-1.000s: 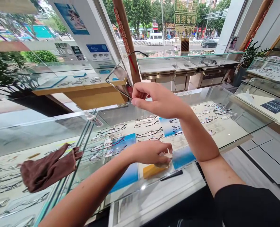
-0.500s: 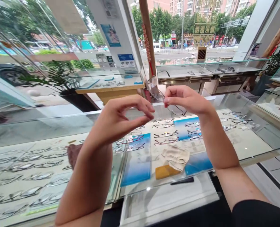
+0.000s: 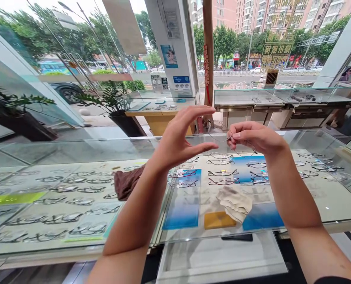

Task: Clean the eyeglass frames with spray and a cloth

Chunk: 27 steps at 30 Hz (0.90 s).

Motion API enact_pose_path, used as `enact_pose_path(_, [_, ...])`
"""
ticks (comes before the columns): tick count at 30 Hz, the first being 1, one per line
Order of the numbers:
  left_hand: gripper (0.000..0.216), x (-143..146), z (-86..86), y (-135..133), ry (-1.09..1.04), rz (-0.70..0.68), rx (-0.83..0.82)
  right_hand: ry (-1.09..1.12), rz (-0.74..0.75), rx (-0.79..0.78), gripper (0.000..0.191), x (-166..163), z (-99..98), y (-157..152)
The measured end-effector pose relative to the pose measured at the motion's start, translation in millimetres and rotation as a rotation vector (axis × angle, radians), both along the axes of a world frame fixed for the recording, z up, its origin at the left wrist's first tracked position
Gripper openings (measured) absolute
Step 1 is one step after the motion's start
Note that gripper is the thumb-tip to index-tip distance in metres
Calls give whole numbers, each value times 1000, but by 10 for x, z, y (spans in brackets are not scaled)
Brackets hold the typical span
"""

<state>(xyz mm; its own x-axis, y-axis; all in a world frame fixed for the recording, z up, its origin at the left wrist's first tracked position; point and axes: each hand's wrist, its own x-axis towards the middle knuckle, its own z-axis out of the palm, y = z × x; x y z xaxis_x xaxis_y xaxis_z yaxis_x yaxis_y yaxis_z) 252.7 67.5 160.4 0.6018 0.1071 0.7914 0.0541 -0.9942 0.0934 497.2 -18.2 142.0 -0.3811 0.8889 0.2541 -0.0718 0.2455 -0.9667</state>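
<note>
Above the glass counter, my right hand (image 3: 252,136) pinches a pair of thin-framed eyeglasses (image 3: 215,138), its fingertips near the frame's hinge. One dark temple of the glasses hangs below those fingers; the clear lenses are hard to make out against the background. To the left of the glasses is my left hand (image 3: 187,134), thumb and fingers spread wide apart with nothing between them. A crumpled beige cloth (image 3: 236,202) lies on the counter below, partly over a mustard-yellow cloth or pouch (image 3: 218,220).
Rows of eyeglasses (image 3: 222,173) show through the glass display counter (image 3: 181,234). A brown crumpled cloth (image 3: 128,182) lies by my left forearm. A dark flat object (image 3: 237,237) is below the front edge. Another display case (image 3: 249,96) stands at the window beyond.
The view has swung to the left. My left hand has opened, its thumb and fingers moving farther apart. My right hand still grips the eyeglasses, which are turned differently.
</note>
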Motion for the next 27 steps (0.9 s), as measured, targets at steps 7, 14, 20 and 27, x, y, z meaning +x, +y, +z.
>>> enact_pose_path(7, [47, 38, -18, -37, 7, 8, 27, 17, 56, -16, 24, -45, -10, 2])
enact_pose_path(14, [44, 16, -11, 50, -242, 102, 31, -57, -482, 392, 37, -82, 30, -62])
enact_pose_path(20, [45, -44, -13, 127, -446, 186, -72, -200, -885, 766, 38, -173, -14, -107])
enact_pose_path(27, [45, -58, 13, -6, -461, 217, -147, -223, -1046, 885, 27, -329, 7, -219])
